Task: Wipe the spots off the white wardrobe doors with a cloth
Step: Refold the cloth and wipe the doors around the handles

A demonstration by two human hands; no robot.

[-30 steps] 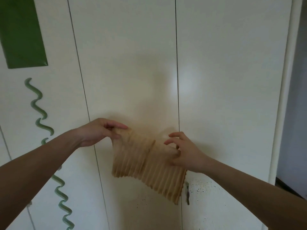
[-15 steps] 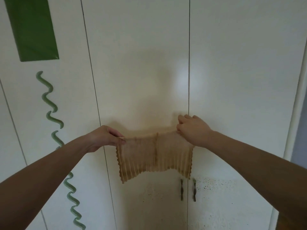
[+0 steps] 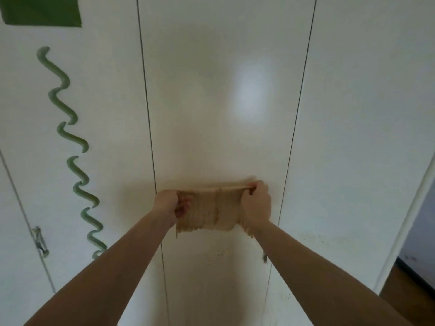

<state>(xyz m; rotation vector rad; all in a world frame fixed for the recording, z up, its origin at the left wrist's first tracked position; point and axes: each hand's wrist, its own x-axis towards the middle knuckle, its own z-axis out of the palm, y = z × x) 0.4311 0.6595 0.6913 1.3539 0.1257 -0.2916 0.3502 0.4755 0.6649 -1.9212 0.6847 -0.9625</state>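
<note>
Held only by its top corners, the tan ribbed cloth (image 3: pixel 209 212) could hang slack and skim past the dark specks (image 3: pixel 219 255) lower on the glossy white wardrobe door (image 3: pixel 211 114), with no palm behind it. Both arms reach straight out. The left hand (image 3: pixel 168 203) and right hand (image 3: pixel 256 205) curl their fingers tight on its upper edge, stretching it level close before the door.
</note>
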